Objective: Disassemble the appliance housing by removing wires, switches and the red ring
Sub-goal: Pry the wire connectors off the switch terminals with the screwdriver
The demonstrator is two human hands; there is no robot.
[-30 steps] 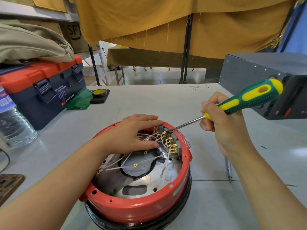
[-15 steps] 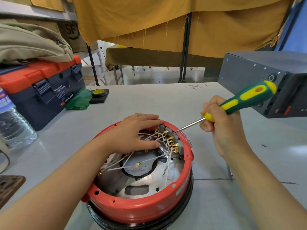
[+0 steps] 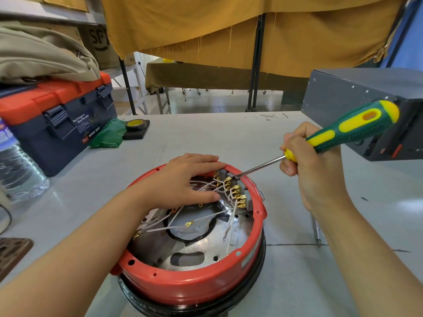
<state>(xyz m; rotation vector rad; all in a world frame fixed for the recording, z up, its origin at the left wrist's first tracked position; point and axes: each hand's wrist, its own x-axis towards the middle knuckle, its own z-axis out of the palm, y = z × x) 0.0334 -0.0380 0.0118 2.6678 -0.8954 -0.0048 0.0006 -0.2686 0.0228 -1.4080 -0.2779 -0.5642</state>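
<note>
Grey tabletop (image 3: 206, 138) fills your view, with one orange-lidded toolbox (image 3: 57, 115) and one water bottle (image 3: 16, 170) at far left. One round appliance housing (image 3: 194, 291) sits nearest you, its single red ring (image 3: 183, 284) on top, white wires (image 3: 206, 217) inside. Your left hand (image 3: 183, 181) lies flat, fingers straight, on the ring's far edge. Your right hand (image 3: 313, 170) grips one green-yellow screwdriver (image 3: 352, 126), tip at the brass terminals (image 3: 235, 191).

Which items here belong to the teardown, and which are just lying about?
In use: red ring, white wires, brass terminals, screwdriver, left hand, right hand.

Lying about: toolbox, water bottle, tape roll, green cloth, grey metal box.
</note>
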